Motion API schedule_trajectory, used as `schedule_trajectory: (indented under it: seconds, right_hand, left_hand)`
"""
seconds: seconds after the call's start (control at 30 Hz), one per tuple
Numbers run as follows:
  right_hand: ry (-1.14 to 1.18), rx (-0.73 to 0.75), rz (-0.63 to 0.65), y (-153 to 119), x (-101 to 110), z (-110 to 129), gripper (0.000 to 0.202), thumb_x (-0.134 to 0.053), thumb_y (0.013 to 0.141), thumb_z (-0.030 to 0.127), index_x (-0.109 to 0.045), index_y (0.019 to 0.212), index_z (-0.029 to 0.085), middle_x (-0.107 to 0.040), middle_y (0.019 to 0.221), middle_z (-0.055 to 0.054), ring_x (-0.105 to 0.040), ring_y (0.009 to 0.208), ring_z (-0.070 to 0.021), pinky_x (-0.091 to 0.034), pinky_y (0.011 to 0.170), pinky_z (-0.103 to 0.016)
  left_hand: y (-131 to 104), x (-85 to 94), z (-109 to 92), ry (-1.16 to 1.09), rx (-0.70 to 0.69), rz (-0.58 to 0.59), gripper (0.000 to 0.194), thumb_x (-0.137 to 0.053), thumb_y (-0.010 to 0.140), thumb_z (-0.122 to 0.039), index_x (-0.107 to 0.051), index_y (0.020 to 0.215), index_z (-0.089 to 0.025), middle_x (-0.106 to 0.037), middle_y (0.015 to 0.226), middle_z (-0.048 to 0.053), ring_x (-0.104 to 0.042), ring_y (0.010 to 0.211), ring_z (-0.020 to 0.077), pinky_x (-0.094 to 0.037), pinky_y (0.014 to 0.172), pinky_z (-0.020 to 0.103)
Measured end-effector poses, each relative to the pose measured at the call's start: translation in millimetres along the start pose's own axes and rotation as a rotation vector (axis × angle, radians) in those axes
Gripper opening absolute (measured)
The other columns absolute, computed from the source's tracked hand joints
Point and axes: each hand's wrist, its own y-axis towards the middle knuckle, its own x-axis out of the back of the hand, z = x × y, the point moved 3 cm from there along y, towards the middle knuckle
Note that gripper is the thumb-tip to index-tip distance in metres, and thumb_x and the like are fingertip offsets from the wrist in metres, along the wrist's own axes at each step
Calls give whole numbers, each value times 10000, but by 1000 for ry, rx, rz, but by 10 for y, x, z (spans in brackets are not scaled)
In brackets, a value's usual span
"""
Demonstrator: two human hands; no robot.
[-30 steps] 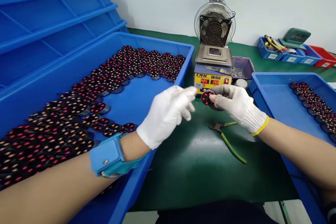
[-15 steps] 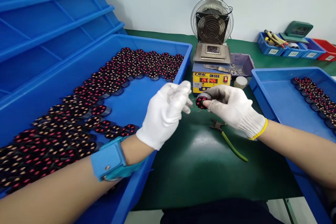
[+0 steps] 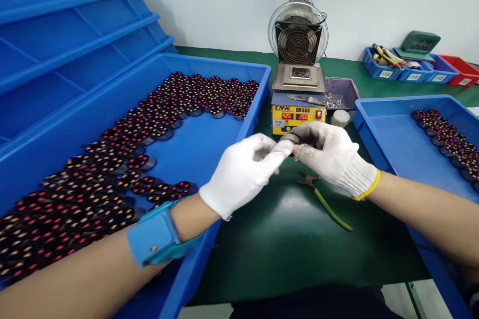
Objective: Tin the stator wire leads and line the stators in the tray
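A small round motor stator (image 3: 289,137), with a grey metal rim, is pinched between the thumb and fingers of my right hand (image 3: 335,160), which wears a knit glove with a yellow cuff. My left hand (image 3: 245,172), in a smooth white glove, meets it from the left; its thumb and fingertips close on the stator's near side and hide most of its face. Below the hands, cutting pliers (image 3: 329,207) with a green handle lie on the green mat (image 3: 292,254). Just behind stands a yellow-fronted solder pot (image 3: 298,114) with lit red digits.
On the left, a big blue tray (image 3: 209,152) holds many similar stators, with stacked blue trays (image 3: 75,25) behind it. Another blue tray (image 3: 389,129) with rows of stators sits right. A fan (image 3: 298,44), white jar (image 3: 340,118), purple bin (image 3: 346,90) and small parts boxes (image 3: 419,74) stand behind.
My left hand has moved right and slightly down, from apart to touching the stator, its fingers closing on it. My right hand keeps its hold. The view has shifted slightly.
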Motion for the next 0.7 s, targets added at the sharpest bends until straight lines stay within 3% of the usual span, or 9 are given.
schedule_trajectory:
  seconds: [0.13,0.27,0.33,0.5,0.6,0.7]
  right_hand:
    - [8,-21,-50,33,30,-56,125,-695,771,221,-684,890,184,-714,931,-32,-678,862,-182,-588,758,-298]
    - [65,-41,-55,34,31,-75,151,-708,766,239,-679,904,183,-714,936,-31,-680,839,-172,-589,748,-286]
    - [69,-31,-29,17,7,-40,136,-700,765,236,-675,884,176,-713,904,-23,-680,812,-160,-584,722,-267]
    - [28,-42,42,-13,-33,39,102,-685,759,216,-668,843,160,-709,853,-19,-672,757,-146,-571,663,-246]
    - [7,-39,-13,-7,8,22,116,-690,756,220,-674,861,173,-714,893,-28,-676,805,-167,-579,702,-275]
    - [9,-11,-71,32,86,-7,164,-701,760,260,-676,898,175,-717,920,-35,-678,818,-179,-583,728,-298]
  left_hand:
    - [-91,-26,-17,-96,-28,59,186,-586,830,-350,-592,739,-189,-596,538,-38,-512,392,97,-409,406,220]
    - [-87,91,-26,-189,-103,-143,251,-565,832,-421,-577,745,-186,-592,557,-24,-520,413,110,-394,400,237]
    - [-39,92,-24,-142,-91,-173,294,-571,826,-470,-580,766,-182,-595,588,-19,-530,447,111,-385,418,238]
    - [-33,20,-32,51,-35,-67,290,-557,845,-404,-541,644,-195,-550,518,-37,-482,431,97,-393,474,242]
    - [-100,34,-69,121,-70,32,319,-541,812,-375,-489,547,-204,-516,465,-30,-463,428,108,-367,478,261]
    - [-115,23,-88,211,-91,205,362,-534,778,-386,-413,483,-213,-477,444,-25,-441,441,115,-337,484,274]
